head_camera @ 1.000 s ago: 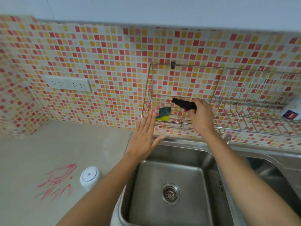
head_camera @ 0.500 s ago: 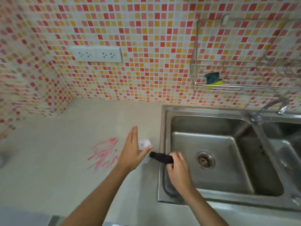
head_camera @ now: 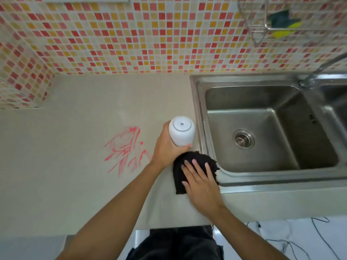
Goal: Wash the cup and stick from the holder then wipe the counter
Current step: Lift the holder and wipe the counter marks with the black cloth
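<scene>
1. Left hand wrapped around an upside-down white cup, base facing up, on the counter just left of the sink.
2. Right hand spread flat, fingers extended, pressed on a black cloth lying on the counter at the sink's front-left corner.
3. Cloth directly below the cup, its upper edge touching the left hand's fingertips.
4. Red scribble marks on the counter left of the left hand, apart from the cloth.
5. Green-and-yellow sponge in a wire rack on the tiled wall, upper right, well apart from both hands.
6. Drain in the basin floor.
</scene>
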### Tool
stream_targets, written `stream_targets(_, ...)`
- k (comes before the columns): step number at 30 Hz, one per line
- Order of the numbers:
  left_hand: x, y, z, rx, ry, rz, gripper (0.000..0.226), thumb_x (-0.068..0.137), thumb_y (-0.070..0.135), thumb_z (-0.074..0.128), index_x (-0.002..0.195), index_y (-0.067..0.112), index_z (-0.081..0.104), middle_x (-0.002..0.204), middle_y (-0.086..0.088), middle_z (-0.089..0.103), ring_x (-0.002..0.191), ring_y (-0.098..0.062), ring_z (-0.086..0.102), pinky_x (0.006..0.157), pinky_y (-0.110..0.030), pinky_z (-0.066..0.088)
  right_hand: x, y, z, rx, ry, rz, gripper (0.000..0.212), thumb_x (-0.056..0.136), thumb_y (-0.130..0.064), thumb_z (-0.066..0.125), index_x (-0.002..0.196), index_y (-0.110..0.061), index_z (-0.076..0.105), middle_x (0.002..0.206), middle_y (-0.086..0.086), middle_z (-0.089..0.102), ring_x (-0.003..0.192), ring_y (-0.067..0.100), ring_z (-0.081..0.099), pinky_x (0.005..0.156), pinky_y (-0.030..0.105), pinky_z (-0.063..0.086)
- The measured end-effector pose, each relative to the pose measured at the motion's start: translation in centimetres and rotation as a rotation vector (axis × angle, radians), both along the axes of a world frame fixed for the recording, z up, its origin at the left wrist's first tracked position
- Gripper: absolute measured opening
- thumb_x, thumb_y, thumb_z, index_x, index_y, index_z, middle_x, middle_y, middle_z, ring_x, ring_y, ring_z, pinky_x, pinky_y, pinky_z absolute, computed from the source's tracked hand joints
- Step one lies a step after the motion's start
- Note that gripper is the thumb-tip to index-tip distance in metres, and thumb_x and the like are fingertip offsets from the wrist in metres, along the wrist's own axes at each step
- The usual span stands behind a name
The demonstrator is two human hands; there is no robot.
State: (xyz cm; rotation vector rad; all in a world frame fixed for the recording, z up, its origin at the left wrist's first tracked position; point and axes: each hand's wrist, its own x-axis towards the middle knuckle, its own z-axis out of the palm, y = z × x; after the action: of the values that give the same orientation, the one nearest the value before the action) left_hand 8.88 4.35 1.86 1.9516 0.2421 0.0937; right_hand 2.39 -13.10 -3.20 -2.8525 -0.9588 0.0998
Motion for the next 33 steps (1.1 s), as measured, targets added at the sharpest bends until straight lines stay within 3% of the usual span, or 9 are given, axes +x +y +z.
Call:
stream_targets(3,0.6,1.9,1.4,-0.036,-0.064,0.134,0.090,0.063,0.029,0.091,0.134,0.028,0.036,0.121,0.018,0.054,0.106,0.003,0.055,0.092,-0.017,0.046,4.7,3.9,-0.5,-0.029,0.036,-0.029,0.055,0.099,-0.043,0.028,0.151,-0.026,0.026,0.154,0.004,0.035,0.144,0.028,0.027,0.116,0.056,0.018)
stream_targets(8,0.1,9.6,4.3,0.028,-0.226,0.308,0.093,0.065,0.030,0.090,0.139,0.021,0.034,0.131,0.007,0.056,0.117,-0.002,0.056,0.099,-0.025,0.048,13.0,9.2,-1.2,-0.037,0.046,-0.234,0.054,0.102,-0.044,0.020,0.154,-0.030,0.012,0.162,0.003,0.015,0.149,0.027,0.010,0.118,0.051,0.008)
stream_targets(12,-2.5,15.1,4.7,0.028,-0.267,0.421,0.092,0.070,0.025,0.088,0.141,0.012,0.031,0.130,0.006,0.055,0.117,0.003,0.056,0.101,-0.025,0.047,2.5,6.7,-0.7,-0.004,0.077,-0.180,0.055,0.101,-0.042,0.023,0.154,-0.028,0.017,0.160,0.004,0.019,0.148,0.030,0.015,0.117,0.053,0.017)
stream_targets(16,-4.4,16.9,3.9,-0.020,-0.324,0.534,0.088,0.071,0.016,0.086,0.139,0.014,0.029,0.128,0.011,0.052,0.114,0.008,0.055,0.096,-0.016,0.047,-6.7,5.8,0.9,-0.115,0.129,-0.084,0.057,0.095,-0.051,0.030,0.149,-0.033,0.032,0.153,0.002,0.038,0.140,0.028,0.037,0.101,0.053,0.040)
stream_targets(20,-5.5,17.1,3.0,-0.053,-0.329,0.577,0.090,0.069,0.021,0.088,0.138,0.020,0.030,0.128,0.013,0.052,0.117,0.002,0.056,0.094,-0.018,0.048,0.1,8.3,0.2,-0.148,0.016,0.008,0.058,0.097,-0.058,0.029,0.151,-0.036,0.025,0.156,0.000,0.032,0.146,0.028,0.023,0.115,0.062,0.006)
stream_targets(23,-5.7,18.1,2.8,-0.025,-0.349,0.582,0.091,0.068,0.025,0.089,0.138,0.018,0.031,0.132,0.004,0.053,0.122,-0.008,0.055,0.098,-0.028,0.050,7.1,13.3,-1.0,-0.081,0.022,0.019,0.059,0.098,-0.058,0.023,0.152,-0.036,0.020,0.160,0.000,0.019,0.149,0.031,0.010,0.116,0.061,0.009)
stream_targets(27,-5.3,20.4,3.3,0.052,-0.339,0.548,0.093,0.068,0.030,0.088,0.139,0.014,0.030,0.135,0.000,0.051,0.124,-0.008,0.054,0.099,-0.028,0.049,14.1,18.9,-1.6,-0.078,0.020,-0.115,0.059,0.098,-0.058,0.016,0.153,-0.038,0.012,0.162,0.000,0.013,0.148,0.034,0.007,0.116,0.061,0.004)
stream_targets(29,-5.5,21.8,3.4,0.090,-0.327,0.549,0.094,0.069,0.032,0.088,0.140,0.014,0.030,0.137,0.000,0.051,0.125,-0.008,0.053,0.099,-0.028,0.049,12.2,18.4,-1.8,-0.058,0.007,-0.144,0.058,0.099,-0.057,0.017,0.153,-0.037,0.014,0.162,0.001,0.015,0.148,0.034,0.008,0.116,0.060,0.007)
stream_targets(33,-6.7,24.5,3.6,0.112,-0.316,0.626,0.093,0.070,0.035,0.086,0.140,0.025,0.026,0.140,0.003,0.049,0.127,-0.006,0.051,0.102,-0.031,0.048,-1.3,15.5,-0.6,-0.056,0.052,-0.014,0.059,0.098,-0.056,0.027,0.153,-0.035,0.017,0.161,0.002,0.016,0.147,0.037,0.011,0.113,0.062,0.014)
